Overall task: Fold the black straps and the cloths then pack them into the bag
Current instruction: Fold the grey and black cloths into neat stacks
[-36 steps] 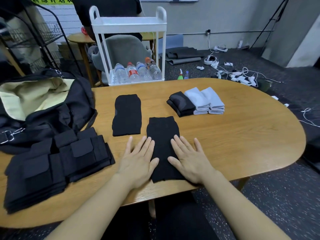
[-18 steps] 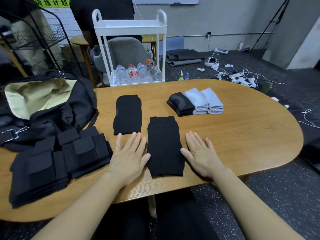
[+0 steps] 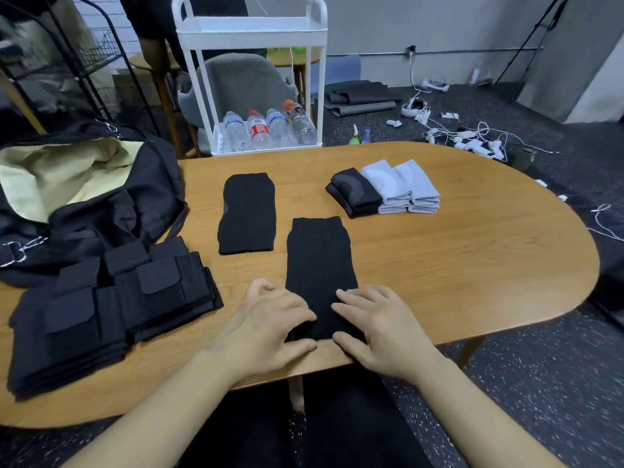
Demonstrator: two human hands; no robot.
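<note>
A long black cloth (image 3: 319,261) lies flat on the wooden table (image 3: 472,265) in front of me. My left hand (image 3: 270,322) and my right hand (image 3: 383,327) are at its near end, fingers curled on top and thumbs at the edge, pinching the near corners. A second black cloth (image 3: 248,214) lies flat further left. Folded black cloths (image 3: 354,190) and folded grey cloths (image 3: 401,185) sit in a row at the back. A pile of black straps (image 3: 111,309) lies at the left. The open black bag (image 3: 87,197) with pale lining stands behind it.
A white trolley (image 3: 250,32) holding water bottles (image 3: 266,130) stands behind the table beside a grey chair (image 3: 243,82). A wire rack (image 3: 67,62) is at the far left. Cables and devices (image 3: 472,136) litter the dark floor on the right.
Both hands moved from lying flat on the table beside the cloth to its near end, and their fingers have curled onto the near corners.
</note>
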